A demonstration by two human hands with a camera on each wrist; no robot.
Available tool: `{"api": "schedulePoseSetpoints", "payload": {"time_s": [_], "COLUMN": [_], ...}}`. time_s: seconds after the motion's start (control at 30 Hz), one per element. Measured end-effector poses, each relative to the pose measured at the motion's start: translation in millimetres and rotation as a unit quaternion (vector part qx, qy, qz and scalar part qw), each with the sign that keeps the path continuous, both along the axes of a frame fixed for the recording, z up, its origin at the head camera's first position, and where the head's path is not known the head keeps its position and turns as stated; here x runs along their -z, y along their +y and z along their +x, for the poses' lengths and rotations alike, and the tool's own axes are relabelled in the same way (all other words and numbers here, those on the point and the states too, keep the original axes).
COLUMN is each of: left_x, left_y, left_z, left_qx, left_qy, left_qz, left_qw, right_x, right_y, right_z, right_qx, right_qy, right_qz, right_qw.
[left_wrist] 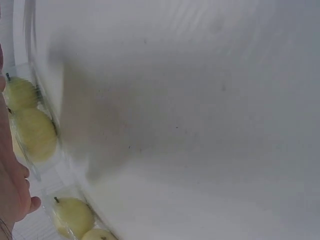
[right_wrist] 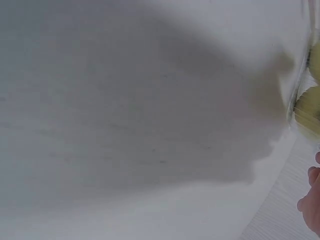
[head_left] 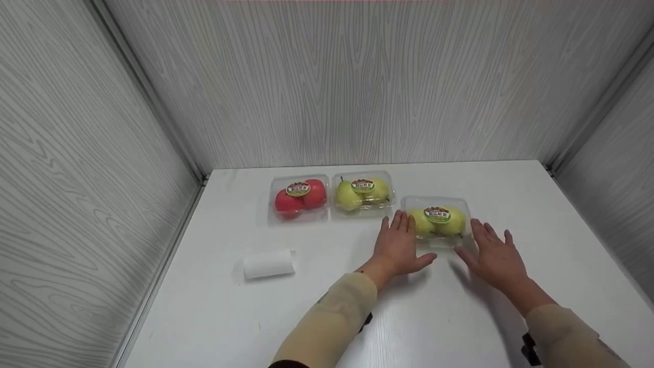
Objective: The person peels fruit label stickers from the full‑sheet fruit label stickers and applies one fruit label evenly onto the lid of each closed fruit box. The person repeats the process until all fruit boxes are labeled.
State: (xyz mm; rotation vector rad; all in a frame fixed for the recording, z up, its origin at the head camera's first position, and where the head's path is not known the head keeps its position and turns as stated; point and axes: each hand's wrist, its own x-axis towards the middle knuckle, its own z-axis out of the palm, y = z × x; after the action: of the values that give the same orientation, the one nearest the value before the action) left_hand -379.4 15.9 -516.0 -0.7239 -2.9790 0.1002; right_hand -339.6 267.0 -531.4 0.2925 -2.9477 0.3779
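Two yellow-green pears lie in a clear plastic fruit box with an oval label, right of the table's middle. At its left side, my left hand has straight fingers close against the wall and its thumb spread toward the front. Across from it, my right hand is stretched out with fingertips right at the box's right edge. The right wrist view catches part of a pear box and some fingertips. In the left wrist view, pears in clear boxes show beside the hand.
Farther back stand a clear box of red fruit and, right beside it, another box of pears. A white roll lies at the left on the white table. Wood-grain panels enclose the back and sides.
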Motion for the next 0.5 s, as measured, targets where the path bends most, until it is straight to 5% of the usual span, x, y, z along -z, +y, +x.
{"api": "schedulePoseSetpoints", "payload": {"time_s": [0.5], "left_x": [1.2], "left_y": [12.4], "left_z": [-29.1], "left_qx": [-0.012], "left_qy": [0.011], "left_qz": [-0.002], "left_qw": [0.9999], "right_x": [0.2], "right_y": [9.9], "right_z": [-34.9], "right_qx": [-0.002], "right_qy": [-0.012], "right_qz": [0.003], "right_qw": [1.000]}}
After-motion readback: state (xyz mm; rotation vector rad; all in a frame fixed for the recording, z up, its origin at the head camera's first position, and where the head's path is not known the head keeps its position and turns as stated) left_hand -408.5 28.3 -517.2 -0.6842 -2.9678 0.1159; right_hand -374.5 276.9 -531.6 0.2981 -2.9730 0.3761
